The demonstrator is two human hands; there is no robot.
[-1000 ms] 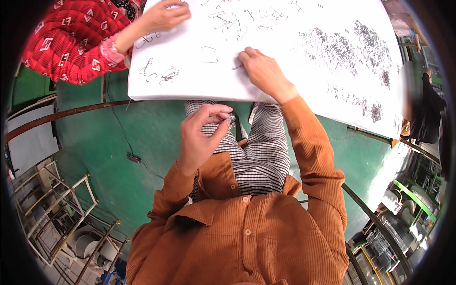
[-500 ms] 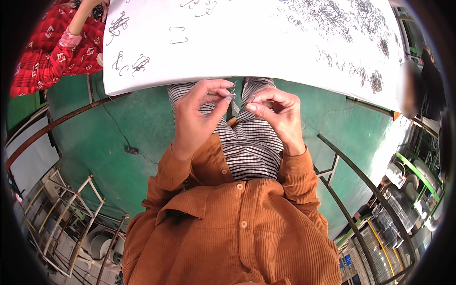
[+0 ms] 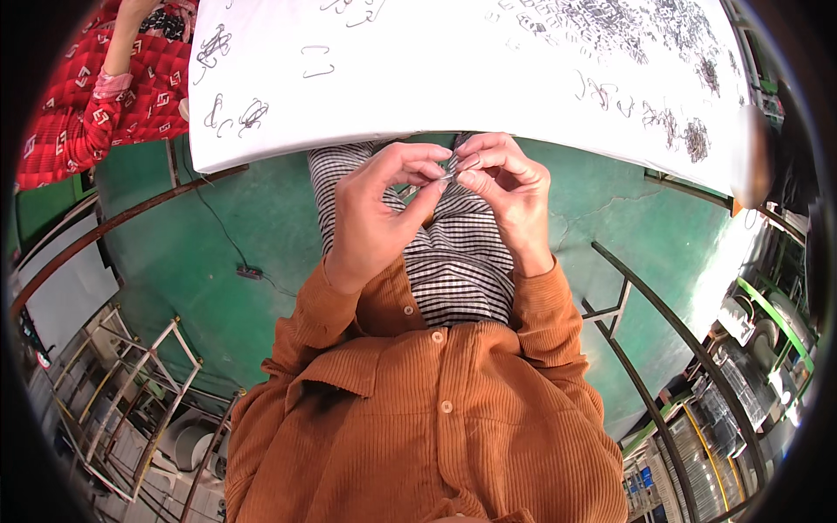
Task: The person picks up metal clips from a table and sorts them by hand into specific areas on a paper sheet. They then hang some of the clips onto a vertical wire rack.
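Beneath white table (image 3: 436,87), green floor (image 3: 279,209)

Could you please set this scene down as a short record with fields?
Left hand: the left hand pinches a small shiny piece at its fingertips
Right hand: the right hand has its fingertips at the same piece; its exact grip is too small to tell
Position: both hands over the lap, before the table
Table: white-topped table with scattered thin dark pieces, densest toward the right
Co-worker: a red patterned sleeve at upper left
Floor: green floor
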